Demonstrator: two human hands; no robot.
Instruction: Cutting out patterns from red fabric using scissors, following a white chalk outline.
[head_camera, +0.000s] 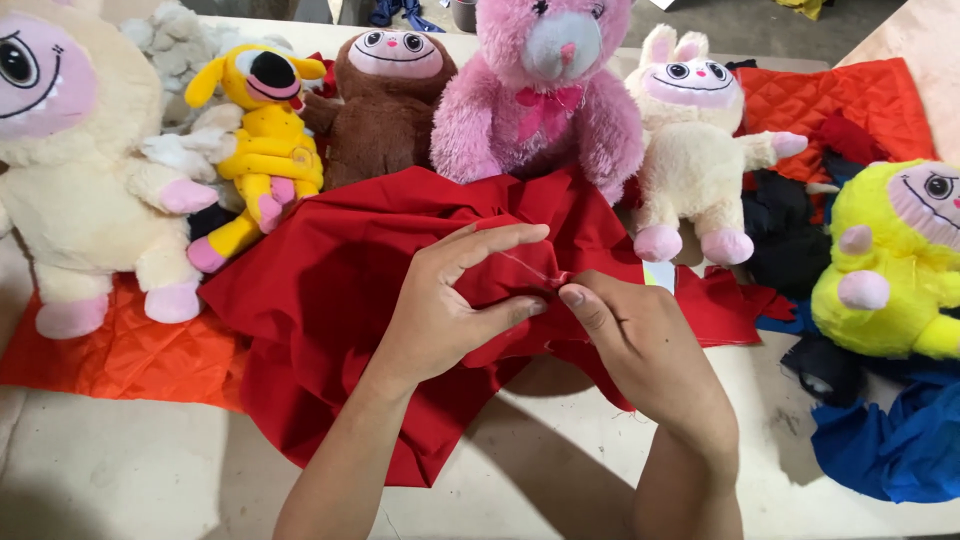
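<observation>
Red fabric (330, 300) lies bunched at table (130, 470) centre, in front of plush-toy row. L hand (445, 310) pinches a raised fold: thumb under, fingers over, closed on cloth. R hand (640, 345) grips same fold just beside L, thumb and forefinger shut on it; fingertips nearly touch. Pink bear (540, 90) sits directly behind; cream rabbit toy (690, 150) to its right; orange quilted cloth (120, 355) under fabric's left edge.
</observation>
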